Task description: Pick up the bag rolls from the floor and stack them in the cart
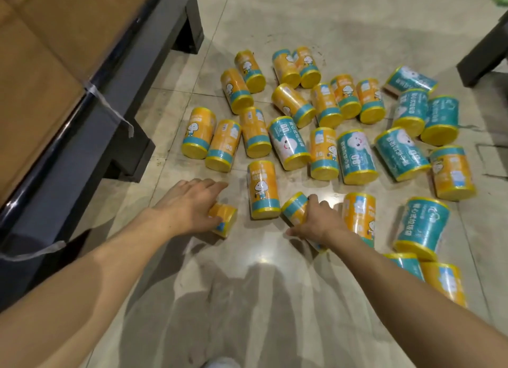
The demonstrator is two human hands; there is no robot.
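Floor point(275, 299): pale polished tile, on which all the goods are laid; reflections and shadows are seen nearest the camera.
Cart point(90, 98): judged to be the dark-framed platform at left with a brown board deck; it is set low and just beside the scatter, so the carry is likely short. Its dark legs are planted at the left edge of the pile.
Strap point(110, 106): a pale band is hung loose from the cart rim; a snag is possible on the lift.
Bag rolls point(316, 126): some thirty cylinders, orange and teal, are lain on their sides, many touching, none yet seen on the deck.
Teal roll point(423, 224): the widest sort, kept at right.
Left hand point(189, 205): curled over a small orange roll point(224, 220) at the pile's near edge; the grip is judged begun.
Right hand point(319, 223): closed round a second orange roll point(295, 207), with neighbours pressed close on both sides.
Obstruction: crowding of adjacent rolls, which could be rolled away when disturbed.
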